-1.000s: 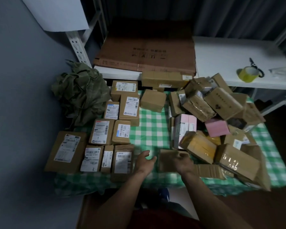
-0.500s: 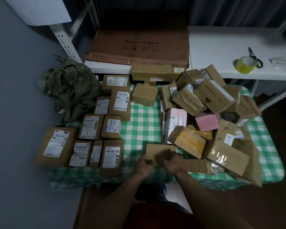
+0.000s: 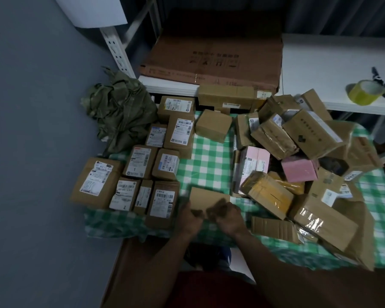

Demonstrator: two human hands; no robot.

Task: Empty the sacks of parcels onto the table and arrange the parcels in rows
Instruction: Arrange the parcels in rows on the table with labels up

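Note:
Both hands hold a small plain brown parcel (image 3: 206, 197) at the near edge of the green checked table (image 3: 207, 165). My left hand (image 3: 190, 217) grips its left end and my right hand (image 3: 228, 216) grips its right end, fingers curled over it. To the left, labelled brown parcels (image 3: 140, 161) lie flat in rows. On the right sits a loose heap of brown parcels (image 3: 313, 134), with two pink ones (image 3: 300, 171) in it. A crumpled green sack (image 3: 120, 110) lies at the table's far left corner.
A large flat cardboard box (image 3: 213, 58) rests on a white shelf behind the table. A white side table (image 3: 333, 63) at the back right carries a roll of yellow tape (image 3: 365, 93). Grey floor lies to the left.
My hands went from reaching for the small brown parcel to gripping it at both ends, and moved it left toward the rows. The camera view shifted slightly.

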